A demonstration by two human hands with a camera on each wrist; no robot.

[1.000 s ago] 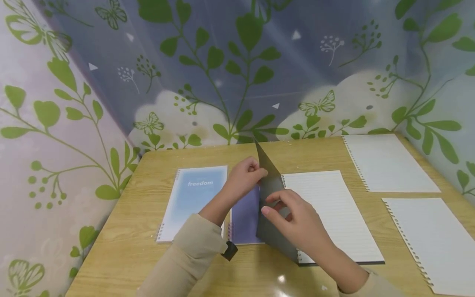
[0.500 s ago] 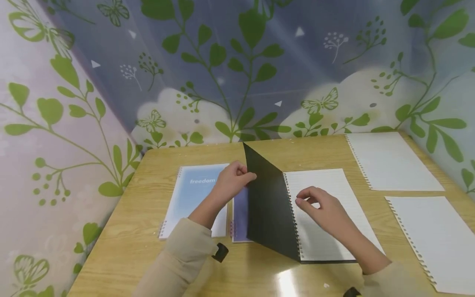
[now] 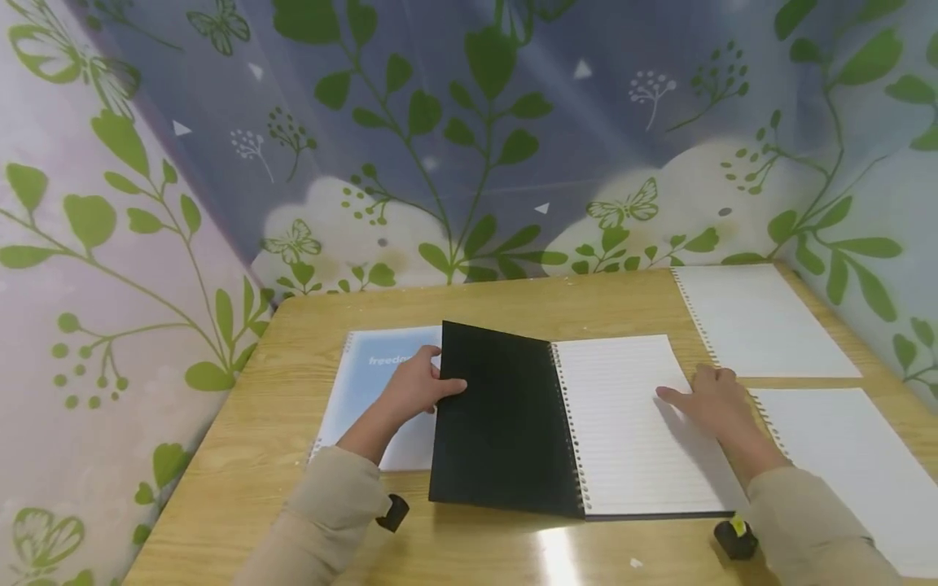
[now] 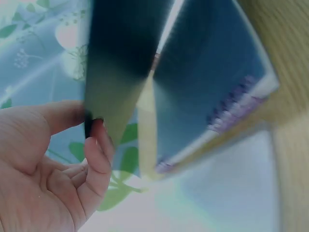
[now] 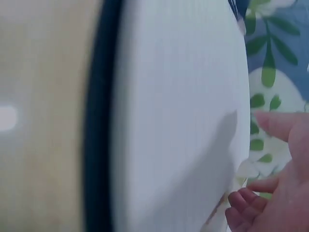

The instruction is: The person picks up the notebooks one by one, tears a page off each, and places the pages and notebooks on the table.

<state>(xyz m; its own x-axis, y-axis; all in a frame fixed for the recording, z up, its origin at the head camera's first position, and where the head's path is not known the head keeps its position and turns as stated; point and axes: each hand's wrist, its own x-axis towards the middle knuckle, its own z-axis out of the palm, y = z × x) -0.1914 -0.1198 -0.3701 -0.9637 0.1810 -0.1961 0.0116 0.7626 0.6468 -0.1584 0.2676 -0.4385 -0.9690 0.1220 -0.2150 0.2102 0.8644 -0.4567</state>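
A spiral notebook lies open on the table, its black cover swung to the left and its lined white pages facing up. My left hand pinches the cover's outer edge between thumb and fingers. In the left wrist view that cover stands tilted above a dark purple notebook, which the cover hides in the head view. My right hand is over the right edge of the pages, thumb extended and fingers loosely bent, holding nothing. Its shadow falls across the paper.
On the left, a blue and white spiral notebook marked "freedom" lies partly under the left hand. Two torn-out sheets with ragged holes are on the right, a far sheet and a near sheet. Patterned cloth hangs behind the wooden table.
The black cover has swung from nearly upright down to the left, with the left hand on its edge, covering the purple notebook. The right hand has moved right, across the pages to their edge.
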